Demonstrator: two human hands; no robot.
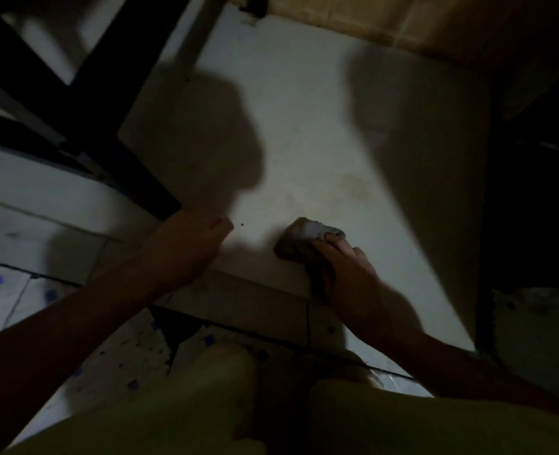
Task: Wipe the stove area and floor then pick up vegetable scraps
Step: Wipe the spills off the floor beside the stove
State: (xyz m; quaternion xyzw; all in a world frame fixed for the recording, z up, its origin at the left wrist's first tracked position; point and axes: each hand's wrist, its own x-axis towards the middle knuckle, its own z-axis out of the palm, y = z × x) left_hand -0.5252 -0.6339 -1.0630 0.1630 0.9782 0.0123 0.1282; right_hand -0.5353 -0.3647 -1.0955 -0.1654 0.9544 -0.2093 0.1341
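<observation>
Premises: a dimly lit domestic interior, consistent with a kitchen at floor level. Grounds: a pale, smooth floor slab [304, 126] bearing a faint yellowish stain [353, 185]; adjoining white floor tiles with blue specks and dark joint lines [8, 290]; a black straight-barred frame [74, 103] standing at the far left; a tan wood-grain panel [403, 21] along the far edge. Lighting poor; finer detail indiscernible.

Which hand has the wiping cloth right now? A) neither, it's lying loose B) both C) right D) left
C: the right hand holds the cloth down on the white surface, while the left hand sits apart from it at the surface's edge.
</observation>
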